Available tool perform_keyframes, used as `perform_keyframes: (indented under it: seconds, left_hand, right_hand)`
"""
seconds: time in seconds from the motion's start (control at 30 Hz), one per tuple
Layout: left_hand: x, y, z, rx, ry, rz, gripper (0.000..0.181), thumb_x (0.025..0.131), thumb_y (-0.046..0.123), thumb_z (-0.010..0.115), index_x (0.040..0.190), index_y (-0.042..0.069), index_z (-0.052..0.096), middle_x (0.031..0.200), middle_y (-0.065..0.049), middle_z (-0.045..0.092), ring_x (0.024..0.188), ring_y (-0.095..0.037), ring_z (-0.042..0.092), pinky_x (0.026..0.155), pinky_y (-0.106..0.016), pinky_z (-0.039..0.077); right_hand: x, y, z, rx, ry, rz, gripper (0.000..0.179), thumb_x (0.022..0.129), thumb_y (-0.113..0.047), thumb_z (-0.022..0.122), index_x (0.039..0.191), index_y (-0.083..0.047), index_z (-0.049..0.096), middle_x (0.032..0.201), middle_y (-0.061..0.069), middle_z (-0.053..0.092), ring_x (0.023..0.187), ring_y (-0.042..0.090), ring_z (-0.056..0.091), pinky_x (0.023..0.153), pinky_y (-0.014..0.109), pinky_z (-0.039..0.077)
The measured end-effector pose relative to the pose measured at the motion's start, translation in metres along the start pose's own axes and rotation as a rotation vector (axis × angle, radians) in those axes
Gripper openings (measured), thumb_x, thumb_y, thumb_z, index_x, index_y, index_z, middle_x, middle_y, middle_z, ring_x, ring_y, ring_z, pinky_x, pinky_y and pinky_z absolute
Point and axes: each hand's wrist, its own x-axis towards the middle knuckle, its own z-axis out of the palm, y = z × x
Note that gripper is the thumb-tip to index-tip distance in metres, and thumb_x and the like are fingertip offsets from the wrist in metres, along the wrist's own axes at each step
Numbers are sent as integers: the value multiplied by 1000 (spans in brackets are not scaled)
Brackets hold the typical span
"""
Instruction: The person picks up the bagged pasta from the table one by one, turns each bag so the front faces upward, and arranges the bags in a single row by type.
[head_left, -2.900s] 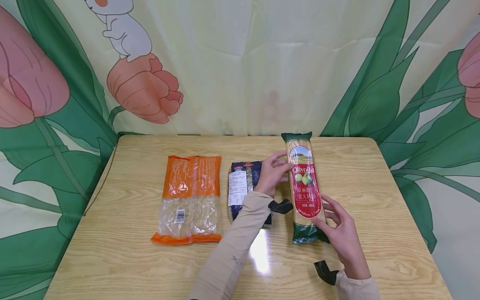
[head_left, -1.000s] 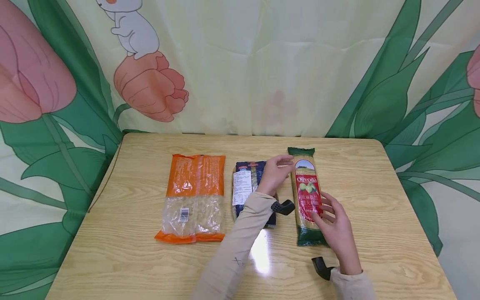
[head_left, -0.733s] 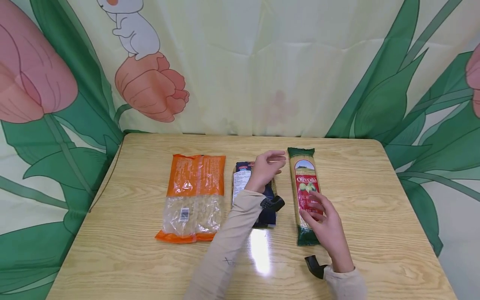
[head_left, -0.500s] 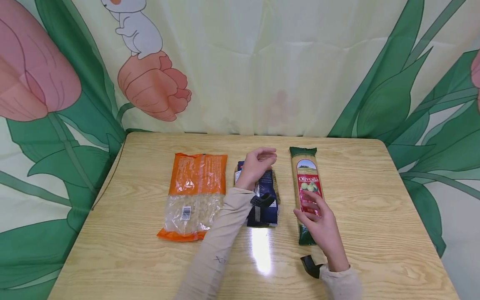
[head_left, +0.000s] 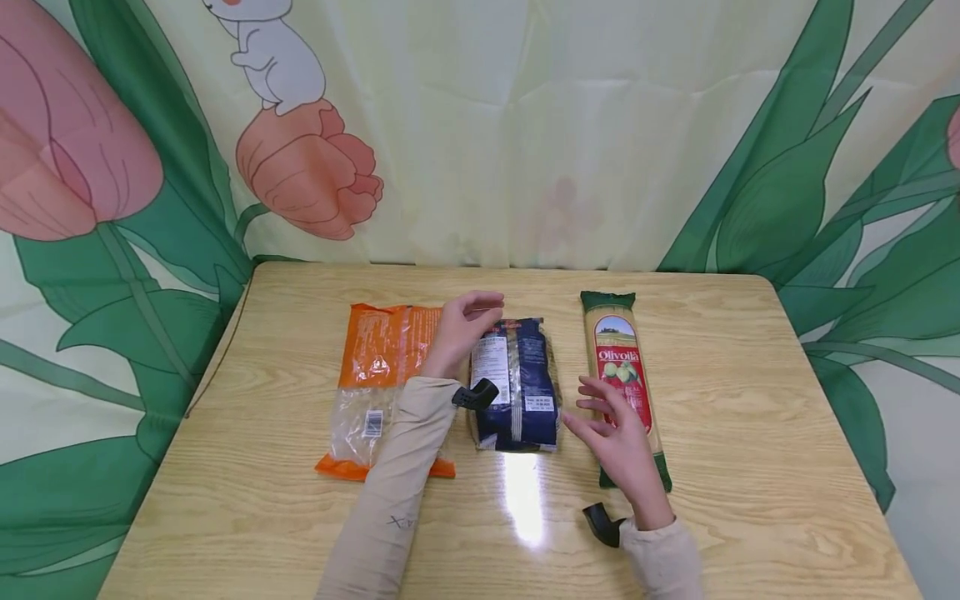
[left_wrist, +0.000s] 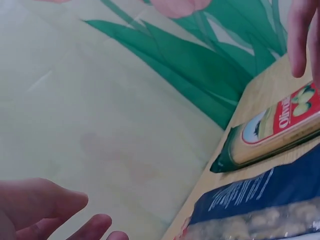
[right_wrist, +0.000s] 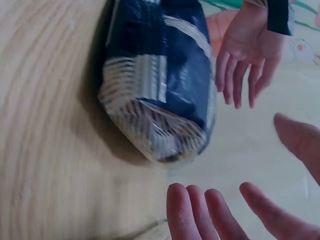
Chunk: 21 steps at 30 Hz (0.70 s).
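My left hand point(head_left: 461, 333) is held over the gap between an orange and clear bag point(head_left: 375, 358) and a dark blue bag point(head_left: 532, 375), its fingers loosely bent and holding nothing. Through the blue bag's clear side point(left_wrist: 265, 222), small lumpy pieces show. The right hand point(head_left: 622, 442) overlaps the lower part of a long spaghetti packet point(head_left: 622, 354) with a red label and green ends. Its fingers spread toward the blue bag, apart from it in the right wrist view, with nothing in their grasp. My left forearm hides part of the orange bag.
All three bags lie side by side on a light wooden table point(head_left: 750, 400). A flower-printed curtain point(head_left: 465, 167) hangs along the table's back edge. Each wrist wears a black mount point(head_left: 476, 394) over a beige sleeve.
Both hands have let go of the spaghetti packet, which now lies lower on the table. The left hand has moved left past the blue bag, uncovering it; the right hand has shifted slightly left.
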Motion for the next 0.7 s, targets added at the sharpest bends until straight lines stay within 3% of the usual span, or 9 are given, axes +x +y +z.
perform_keyframes:
  seconds: [0.27, 0.5, 0.7]
  left_hand:
    - [-3, -9, -12, -8, 32, -39, 29, 97, 10, 65, 125, 4, 66, 126, -15, 66, 118, -28, 61, 102, -40, 51]
    - [-11, -18, -17, -39, 33, -48, 30, 96, 7, 64, 126, 2, 65, 132, -24, 60, 118, -31, 60, 103, -42, 50]
    - [-11, -35, -25, -2, 33, -63, 38, 94, 7, 67, 131, 1, 61, 134, -20, 59, 122, -32, 56, 103, -44, 48]
  right_hand:
    - [9, 5, 14, -1, -39, 26, 66, 87, -25, 79, 143, -11, 48, 140, 15, 53, 122, 33, 55, 99, 47, 53]
    - [14, 8, 22, -15, -51, 31, 69, 85, -26, 81, 144, -12, 48, 142, 14, 51, 125, 33, 53, 99, 48, 52]
    - [21, 7, 24, -40, -73, 63, 73, 85, -32, 80, 146, -15, 45, 146, 14, 47, 129, 35, 50, 101, 49, 51]
